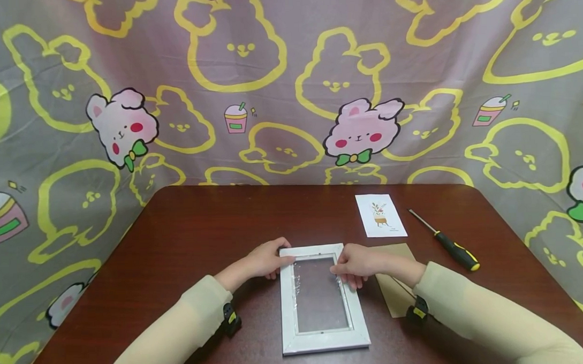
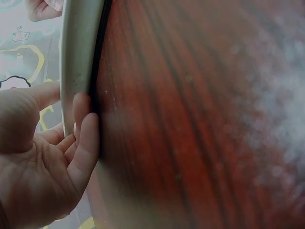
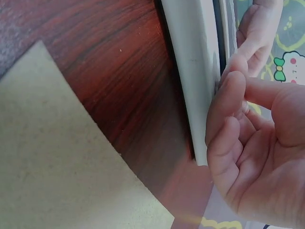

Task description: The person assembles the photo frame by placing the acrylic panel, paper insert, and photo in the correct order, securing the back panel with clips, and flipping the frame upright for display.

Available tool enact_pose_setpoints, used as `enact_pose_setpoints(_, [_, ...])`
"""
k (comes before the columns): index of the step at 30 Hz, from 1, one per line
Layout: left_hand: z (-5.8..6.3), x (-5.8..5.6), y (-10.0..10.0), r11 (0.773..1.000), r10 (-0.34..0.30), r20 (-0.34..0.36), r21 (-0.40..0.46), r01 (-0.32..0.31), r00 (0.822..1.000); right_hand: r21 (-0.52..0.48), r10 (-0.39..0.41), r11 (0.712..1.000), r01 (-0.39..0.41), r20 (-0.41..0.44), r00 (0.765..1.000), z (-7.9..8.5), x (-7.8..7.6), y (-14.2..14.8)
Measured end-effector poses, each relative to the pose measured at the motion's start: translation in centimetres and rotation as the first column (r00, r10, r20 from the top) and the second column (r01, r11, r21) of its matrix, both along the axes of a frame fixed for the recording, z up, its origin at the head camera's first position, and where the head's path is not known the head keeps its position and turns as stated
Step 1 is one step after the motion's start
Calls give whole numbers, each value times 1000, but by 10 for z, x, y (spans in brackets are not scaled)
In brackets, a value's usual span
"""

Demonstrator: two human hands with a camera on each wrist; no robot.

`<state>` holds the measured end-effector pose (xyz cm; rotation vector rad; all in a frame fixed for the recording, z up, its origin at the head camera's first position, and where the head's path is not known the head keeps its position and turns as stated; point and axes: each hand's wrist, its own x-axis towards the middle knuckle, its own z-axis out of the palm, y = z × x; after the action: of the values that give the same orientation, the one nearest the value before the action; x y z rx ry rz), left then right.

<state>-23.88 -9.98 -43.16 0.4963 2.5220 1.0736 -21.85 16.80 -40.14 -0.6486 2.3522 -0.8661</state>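
A white rectangular picture frame (image 1: 326, 340) lies on the table, with a clear sheet (image 1: 320, 304) in its opening. Shiny wrinkles show along the sheet's left side. My left hand (image 1: 270, 259) grips the frame's upper left corner, thumb on top and fingers at the outer side, as the left wrist view (image 2: 43, 157) also shows. On the other side, my right hand (image 1: 357, 262) reaches over the right bar. Its thumb and forefinger pinch at the sheet's edge by the inner lip; I cannot tell how much they hold. The other fingers curl over the white bar (image 3: 193, 71).
A brown backing board (image 1: 397, 296) lies right of the frame, partly under the right forearm. Behind it is a white card (image 1: 377, 230) with a printed plant picture. A screwdriver (image 1: 455, 248) with a black and yellow handle lies farther right. Patterned cloth hangs around the table (image 1: 216, 222).
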Motion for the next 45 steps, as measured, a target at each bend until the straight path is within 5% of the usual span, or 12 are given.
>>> enact_pose_setpoints(19, [0,0,0,1000,8,-9,-2,-8,1000,99,0,995,12,-123,992,-5,0,-5])
enact_pose_setpoints(45, [-3,0,1,1000,-7,-22,-17,6,1000,88,18,996,-3,-178,984,-3,7,-3])
